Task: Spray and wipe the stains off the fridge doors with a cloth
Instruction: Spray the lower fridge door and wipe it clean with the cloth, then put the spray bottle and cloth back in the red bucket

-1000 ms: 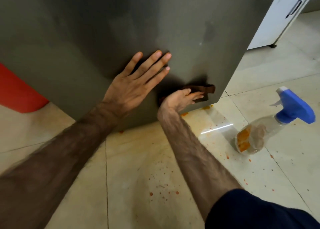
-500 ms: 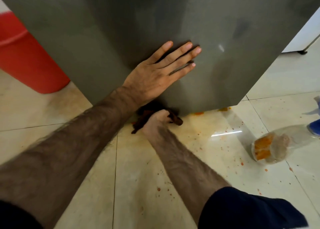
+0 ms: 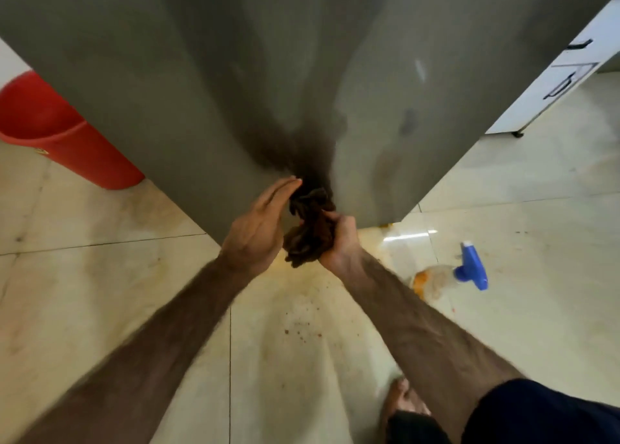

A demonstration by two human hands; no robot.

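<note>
Head view, grey fridge door (image 3: 208, 84), stained tiled floor (image 3: 100, 275), red bin (image 3: 63, 141)

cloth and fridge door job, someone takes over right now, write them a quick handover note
Right hand: grips the bunched brown cloth at the bottom edge of the grey fridge door.
Left hand: fingers straight, held against the cloth's left side, holding nothing.
Spray bottle: lying on its side on the floor to the right, out of both hands.
Done: no orange stains show on the door face from this view, only faint smears low on the right.
Left: orange residue at the door's bottom right corner, then a check of the smeared patch. Orange spatter also dots the floor tiles.
</note>
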